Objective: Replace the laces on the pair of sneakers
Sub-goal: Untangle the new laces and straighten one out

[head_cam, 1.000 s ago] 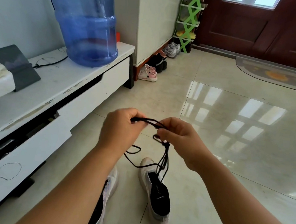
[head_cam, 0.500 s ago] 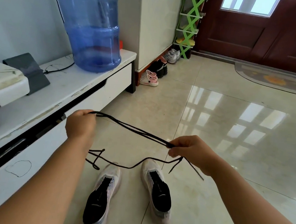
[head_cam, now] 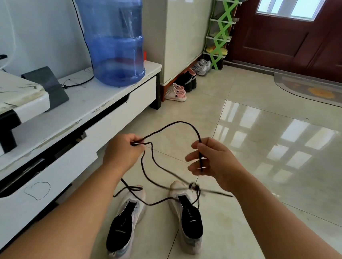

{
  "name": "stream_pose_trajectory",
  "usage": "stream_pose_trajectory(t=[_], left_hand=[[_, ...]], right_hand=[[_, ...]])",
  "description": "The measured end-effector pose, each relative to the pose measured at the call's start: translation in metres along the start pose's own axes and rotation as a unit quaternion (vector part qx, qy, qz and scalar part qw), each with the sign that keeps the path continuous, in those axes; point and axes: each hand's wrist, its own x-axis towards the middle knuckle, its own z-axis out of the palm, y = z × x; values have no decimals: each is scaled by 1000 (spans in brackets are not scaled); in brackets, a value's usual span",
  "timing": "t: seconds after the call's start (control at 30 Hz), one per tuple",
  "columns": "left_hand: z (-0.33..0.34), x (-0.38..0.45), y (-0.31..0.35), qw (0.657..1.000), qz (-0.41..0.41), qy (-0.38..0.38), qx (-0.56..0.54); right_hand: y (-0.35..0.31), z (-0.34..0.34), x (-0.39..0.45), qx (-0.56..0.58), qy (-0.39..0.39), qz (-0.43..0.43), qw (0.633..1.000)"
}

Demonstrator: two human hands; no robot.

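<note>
No words, brand names or numbers can be read anywhere. The black insoles of the two sneakers (head_cam: 124, 223) (head_cam: 189, 216) each carry a thin pale mark, too small to make out. The blue water bottle (head_cam: 112, 32) shows no legible label.

Two bare forearms, no sleeves in view; left hand (head_cam: 122, 154) and right hand (head_cam: 215, 161) ungloved, ringless

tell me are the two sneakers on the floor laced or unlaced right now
Unlaced, as far as shows: both sneakers stand upright with bare fronts. The black lace is held in the left hand and right hand.
</note>
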Motion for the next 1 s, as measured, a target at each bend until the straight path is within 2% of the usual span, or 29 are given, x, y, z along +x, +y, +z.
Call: stream_pose_trajectory(t=[0.13, 0.2, 0.33, 0.43, 0.53, 0.6, 0.7, 0.8, 0.9, 1.0], left_hand=[[16, -12, 10, 986, 81, -141, -41], [28, -18, 14, 977, 106, -183, -32], [42, -22, 13, 982, 118, -146, 8], [42, -22, 15, 986, 118, -119, -21], [40, -23, 18, 988, 116, -95, -33], [40, -24, 17, 989, 114, -95, -13], [40, -24, 16, 987, 119, -110, 0], [40, -26, 18, 981, 130, -145, -26], [39, -25, 19, 978, 140, -138, -64], [36, -21, 15, 980, 130, -127, -84]], right_hand=[[-3, 8, -1, 94, -22, -4, 995], [-4, 11, -1, 118, -30, -7, 993], [-3, 13, 2, 45, -9, -12, 999], [-1, 17, 1, -64, 58, 10, 996], [1, 18, 3, -249, 143, -7, 958], [0, 19, 2, -345, 154, -60, 924], [-1, 23, -3, -309, 83, -95, 943], [1, 30, -7, -235, -15, -46, 971], [1, 29, -6, -267, -1, -44, 963], [0, 23, -2, -281, 66, -68, 955]])
